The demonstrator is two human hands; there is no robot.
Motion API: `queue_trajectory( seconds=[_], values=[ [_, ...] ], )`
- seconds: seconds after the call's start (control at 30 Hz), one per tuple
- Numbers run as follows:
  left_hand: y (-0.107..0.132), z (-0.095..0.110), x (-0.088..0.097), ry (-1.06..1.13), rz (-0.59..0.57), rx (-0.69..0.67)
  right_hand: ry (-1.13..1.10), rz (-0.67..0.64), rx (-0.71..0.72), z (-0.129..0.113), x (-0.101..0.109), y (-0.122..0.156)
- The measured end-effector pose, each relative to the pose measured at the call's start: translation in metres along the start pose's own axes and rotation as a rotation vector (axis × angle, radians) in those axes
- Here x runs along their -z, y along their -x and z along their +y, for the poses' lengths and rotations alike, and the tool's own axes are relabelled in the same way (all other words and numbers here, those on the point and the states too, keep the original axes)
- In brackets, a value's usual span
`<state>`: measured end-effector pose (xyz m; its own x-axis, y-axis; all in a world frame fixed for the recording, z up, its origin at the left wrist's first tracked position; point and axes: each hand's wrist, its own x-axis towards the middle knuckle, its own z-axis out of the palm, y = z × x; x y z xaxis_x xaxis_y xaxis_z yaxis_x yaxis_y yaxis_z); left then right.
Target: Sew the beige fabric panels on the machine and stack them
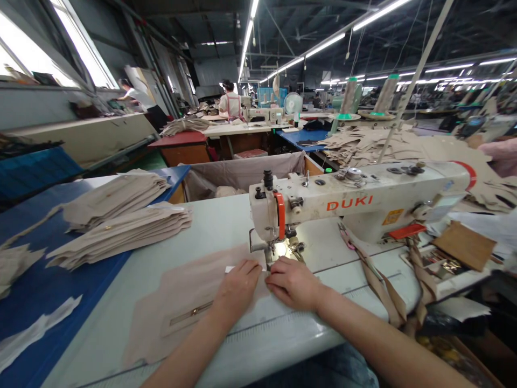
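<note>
A beige fabric piece (181, 302) with a zipper lies flat on the pale sewing table (210, 226), its far edge at the presser foot (270, 253) of a white DUKI sewing machine (363, 202). My left hand (238, 285) rests on the fabric with fingers curled down, pressing it and a small white label (229, 269) near the needle. Beside it, my right hand (293, 283) lies on the fabric edge right below the presser foot, fingers bent and pinching the cloth.
Stacks of cut beige pieces (121, 215) sit on a blue table at left. A cloth-lined bin (242, 172) stands behind the machine. More beige pieces (383, 143) and thread cones are piled at right. A person (231, 102) works at a far table.
</note>
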<state>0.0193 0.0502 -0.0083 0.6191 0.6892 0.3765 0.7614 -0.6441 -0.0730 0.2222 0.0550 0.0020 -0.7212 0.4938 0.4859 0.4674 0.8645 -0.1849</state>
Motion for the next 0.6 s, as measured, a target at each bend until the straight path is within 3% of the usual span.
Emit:
queue_trajectory(
  seconds=[0.6],
  values=[
    [0.0025, -0.0008, -0.0034, 0.025, -0.003, -0.012, -0.007, -0.021, -0.014, -0.0008, 0.0012, -0.0006]
  ],
)
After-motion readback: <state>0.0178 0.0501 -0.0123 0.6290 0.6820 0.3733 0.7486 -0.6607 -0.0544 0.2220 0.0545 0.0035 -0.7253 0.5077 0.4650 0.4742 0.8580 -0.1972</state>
